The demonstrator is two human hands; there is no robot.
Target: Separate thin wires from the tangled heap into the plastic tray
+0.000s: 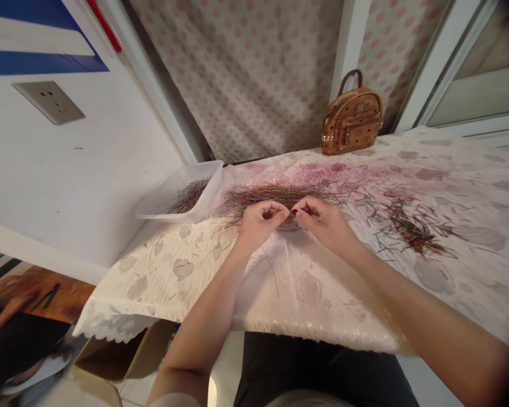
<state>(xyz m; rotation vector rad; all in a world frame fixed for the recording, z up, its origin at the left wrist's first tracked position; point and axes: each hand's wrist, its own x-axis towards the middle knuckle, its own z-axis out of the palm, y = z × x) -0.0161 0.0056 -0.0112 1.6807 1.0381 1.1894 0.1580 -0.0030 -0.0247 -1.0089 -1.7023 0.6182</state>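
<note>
A long pile of thin, multicoloured wires (pixel 275 194) lies across the table, its strands running roughly left to right. My left hand (pixel 263 220) is at the near side of this pile, thumb and fingertips pinched together. Close by, with fingertips almost meeting those of the left, my right hand (pixel 322 219) makes a similar pinch. Whatever sits between the fingertips is too fine to make out. One loose dark strand (pixel 272 268) trails on the cloth below my left hand. A heap of short wire pieces (pixel 418 229) is scattered to the right.
At the left, a translucent plastic tub (pixel 182 217) holds more wires. A brown mini backpack (pixel 354 127) stands at the back on the patterned tablecloth (pixel 309 288). Lower left, another person's hands (pixel 14 294) are near green-handled pliers (pixel 46 297); an open cardboard box (pixel 114 353) is below the table.
</note>
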